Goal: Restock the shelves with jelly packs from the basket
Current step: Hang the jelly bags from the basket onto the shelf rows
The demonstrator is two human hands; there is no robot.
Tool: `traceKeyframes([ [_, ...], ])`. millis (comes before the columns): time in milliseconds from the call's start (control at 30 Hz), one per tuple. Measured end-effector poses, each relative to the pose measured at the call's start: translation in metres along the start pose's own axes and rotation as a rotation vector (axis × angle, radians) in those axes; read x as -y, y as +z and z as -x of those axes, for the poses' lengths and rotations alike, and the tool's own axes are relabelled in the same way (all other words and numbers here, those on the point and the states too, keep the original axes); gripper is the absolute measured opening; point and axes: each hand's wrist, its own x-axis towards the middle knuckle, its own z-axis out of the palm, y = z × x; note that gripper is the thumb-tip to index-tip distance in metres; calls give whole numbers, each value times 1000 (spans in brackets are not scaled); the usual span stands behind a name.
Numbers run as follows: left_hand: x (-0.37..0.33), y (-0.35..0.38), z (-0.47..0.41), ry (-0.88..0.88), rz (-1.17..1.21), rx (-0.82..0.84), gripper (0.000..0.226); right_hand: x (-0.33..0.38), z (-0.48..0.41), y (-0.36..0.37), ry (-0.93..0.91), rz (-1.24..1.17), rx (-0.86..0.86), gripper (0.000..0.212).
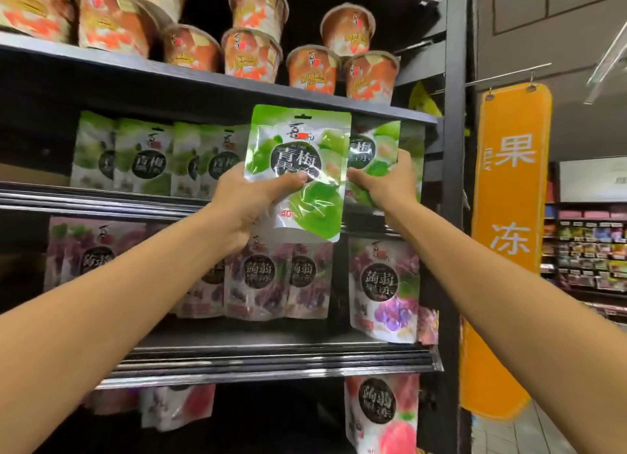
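1. The left hand point(244, 202) is seen gripping a green plum jelly pack point(298, 161) at its lower left. The thumb is laid across the front and the fingers are curled behind.
2. This pack is held upright in the air in front of the middle shelf point(101, 199). Its top edge reaches just below the upper shelf board point(169, 77).
3. The right hand point(390, 182) is closed round a second green pack point(376, 144), which is placed at the right end of the middle shelf and is partly covered by the held pack.
4. A row of green packs point(142, 158) is noted standing on the same shelf to the left. A gap in that row is masked by the held pack and the left hand.
5. Purple grape jelly packs point(258, 280) are stocked on the shelf below. One larger-looking purple pack point(383, 287) is set forward at the right end.
6. Orange cup tubs point(251, 54) are stacked on the top shelf.
7. A peach-coloured pack point(383, 416) is observed on the lowest level.
8. The bay is bounded on the right by a grey upright post point(453, 182), just beside the right hand.
9. An orange hanging sign point(512, 216) is suspended beyond the post. Further stocked shelving point(587, 250) is visible behind it, too small to be identified.
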Motion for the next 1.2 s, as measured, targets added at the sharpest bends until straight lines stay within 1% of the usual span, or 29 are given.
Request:
traceKeyframes([
  [67, 1, 7, -5, -10, -13, -35, 57, -6, 4, 0, -21, 28, 47, 84],
  [133, 2, 13, -10, -13, -5, -64, 43, -11, 6, -4, 0, 39, 83, 90],
  [167, 3, 16, -13, -8, -4, -81, 41, -13, 6, -7, 14, 56, 97, 94],
  [233, 5, 19, -18, 0, -19, -121, 46, -17, 7, -14, 20, 90, 136, 98],
  [267, 5, 21, -20, 3, -28, -131, 50, -19, 9, -17, 18, 103, 152, 97],
  [333, 4, 24, -25, -7, -42, -134, 56, -20, 12, -22, -1, 146, 152, 87],
  [433, 0, 30, -33, -12, -56, -143, 50, -22, 18, -27, -95, 221, 130, 64],
  [500, -1, 34, -38, -16, -69, -130, 54, -23, 18, -31, -144, 233, 119, 54],
  [600, 2, 40, -44, -37, -73, -135, 53, -21, 17, -33, -184, 278, 103, 54],
  [700, 7, 44, -49, -55, -69, -152, 59, -21, 18, -29, -150, 368, 127, 69],
  [767, 9, 45, -53, -41, -73, -147, 63, -22, 17, -27, -130, 395, 144, 73],
  [833, 9, 45, -54, -31, -86, -128, 75, -23, 17, -28, -124, 399, 150, 66],
  [900, 9, 44, -55, -28, -90, -97, 87, -22, 19, -28, -166, 334, 69, 56],
  [967, 10, 44, -58, -26, -85, -76, 86, -17, 25, -28, -285, 261, -71, 45],
  [1000, 10, 43, -58, -28, -91, -74, 83, -12, 28, -27, -326, 231, -84, 39],
  [1033, 9, 44, -58, -31, -98, -73, 80, -7, 30, -26, -329, 200, -40, 37],
  [1067, 9, 44, -58, -36, -105, -69, 77, -1, 33, -24, -299, 181, 38, 40],
  [1133, 8, 45, -58, -46, -133, -56, 73, 9, 34, -18, -192, 165, 205, 49],
  [1200, 9, 46, -59, -41, -148, -52, 57, 15, 31, -12, -108, 112, 279, 41],
])
